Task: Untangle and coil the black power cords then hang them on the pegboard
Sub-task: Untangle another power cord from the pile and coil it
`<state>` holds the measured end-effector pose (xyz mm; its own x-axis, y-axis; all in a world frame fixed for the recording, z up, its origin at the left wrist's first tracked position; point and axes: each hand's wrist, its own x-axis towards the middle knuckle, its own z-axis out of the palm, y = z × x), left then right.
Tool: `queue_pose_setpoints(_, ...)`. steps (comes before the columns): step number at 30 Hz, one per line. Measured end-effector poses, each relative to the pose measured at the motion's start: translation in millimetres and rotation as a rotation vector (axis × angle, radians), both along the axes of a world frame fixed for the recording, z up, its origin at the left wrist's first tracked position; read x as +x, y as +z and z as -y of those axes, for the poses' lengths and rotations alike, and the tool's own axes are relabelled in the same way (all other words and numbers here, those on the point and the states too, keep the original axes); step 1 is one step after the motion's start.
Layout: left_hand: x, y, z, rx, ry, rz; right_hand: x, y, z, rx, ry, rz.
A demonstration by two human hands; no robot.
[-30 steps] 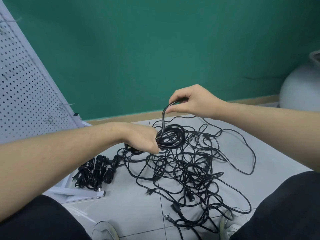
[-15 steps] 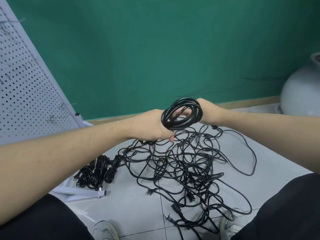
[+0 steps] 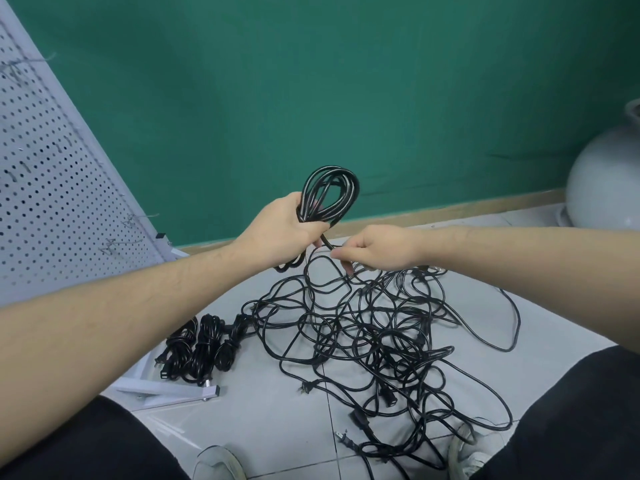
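My left hand (image 3: 282, 230) grips a coil of black cord (image 3: 329, 194) that stands upright above my fist. Just to its right my right hand (image 3: 375, 247) pinches the free strand that runs down from the coil. Below both hands a tangled pile of black power cords (image 3: 374, 341) spreads over the tiled floor, with several plugs showing near its front. Three coiled cords (image 3: 201, 348) lie side by side left of the pile. The white pegboard (image 3: 52, 188) leans at the far left, with a few wire hooks on it.
The pegboard's white metal foot (image 3: 173, 391) lies on the floor by the coiled cords. A large pale vase (image 3: 606, 181) stands at the right by the green wall. My knees in black trousers fill both lower corners, my shoes between them.
My left hand has lifted the coil higher and turned it upright. My right hand left the coil's loop and dropped to pinch the trailing strand beside the left hand.
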<state>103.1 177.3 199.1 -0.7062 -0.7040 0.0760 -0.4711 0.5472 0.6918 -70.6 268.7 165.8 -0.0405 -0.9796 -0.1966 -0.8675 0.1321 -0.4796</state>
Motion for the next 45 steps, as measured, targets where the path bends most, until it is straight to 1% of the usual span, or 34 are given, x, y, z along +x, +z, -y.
queue_pose_setpoints(2, -1, -4, 3, 0.027, 0.012, 0.028, 3, 2, -2, 0.013, 0.048, -0.057)
queue_pose_setpoints(4, -2, -9, 8, 0.098, 0.049, 0.051, 7, 3, -6, 0.022, 0.140, -0.163)
queue_pose_setpoints(7, -3, -14, 20, 0.158, 0.103, -0.005, 15, 12, -11, -0.069, 0.252, -0.324)
queue_pose_setpoints(8, -2, -14, 22, 0.156, 0.097, 0.009, 17, 16, -12, -0.090, 0.281, -0.374)
queue_pose_setpoints(10, -2, -15, 23, 0.101, 0.068, 0.126, 18, 24, -15, -0.120, 0.342, -0.502)
queue_pose_setpoints(12, -2, -16, 20, -0.027, 0.029, 0.342, 20, 30, -17, -0.180, 0.374, -0.622)
queue_pose_setpoints(14, -3, -18, 15, -0.157, -0.035, 0.510, 19, 34, -18, -0.286, 0.334, -0.657)
queue_pose_setpoints(15, -3, -18, 12, -0.217, -0.069, 0.555, 17, 35, -19, -0.343, 0.293, -0.648)
queue_pose_setpoints(17, -4, -15, 4, -0.282, -0.137, 0.576, 10, 35, -17, -0.435, 0.193, -0.587)
queue_pose_setpoints(21, -2, -3, -9, -0.164, -0.193, 0.494, -3, 39, -13, -0.480, 0.006, -0.420)
queue_pose_setpoints(24, 2, -3, -9, -0.220, -0.245, 0.500, -7, 42, -12, -0.472, -0.062, -0.299)
queue_pose_setpoints(27, 3, -2, -8, -0.306, -0.356, 0.521, -11, 44, -10, -0.460, -0.110, -0.197)
queue_pose_setpoints(29, 0, -1, -9, -0.341, -0.365, 0.496, -15, 45, -9, -0.437, -0.116, -0.065)
queue_pose_setpoints(32, -1, 2, -10, -0.328, -0.342, 0.390, -20, 49, -7, -0.432, -0.087, 0.142)
queue_pose_setpoints(35, 1, 2, -6, -0.207, -0.382, 0.285, -22, 52, -10, -0.400, -0.022, 0.275)
queue_pose_setpoints(37, 3, 1, -5, -0.243, -0.398, 0.265, -25, 51, -12, -0.336, 0.002, 0.341)
queue_pose_setpoints(38, 2, 1, -4, -0.267, -0.400, 0.254, -26, 50, -13, -0.319, -0.005, 0.370)
queue_pose_setpoints(40, 1, 2, -3, -0.258, -0.397, 0.197, -28, 49, -13, -0.335, -0.047, 0.436)
queue_pose_setpoints(43, 0, 6, -6, -0.216, -0.403, 0.056, -32, 42, -14, -0.380, -0.143, 0.499)
queue_pose_setpoints(45, 1, 3, -9, -0.234, -0.401, -0.025, -34, 33, -16, -0.334, -0.164, 0.535)
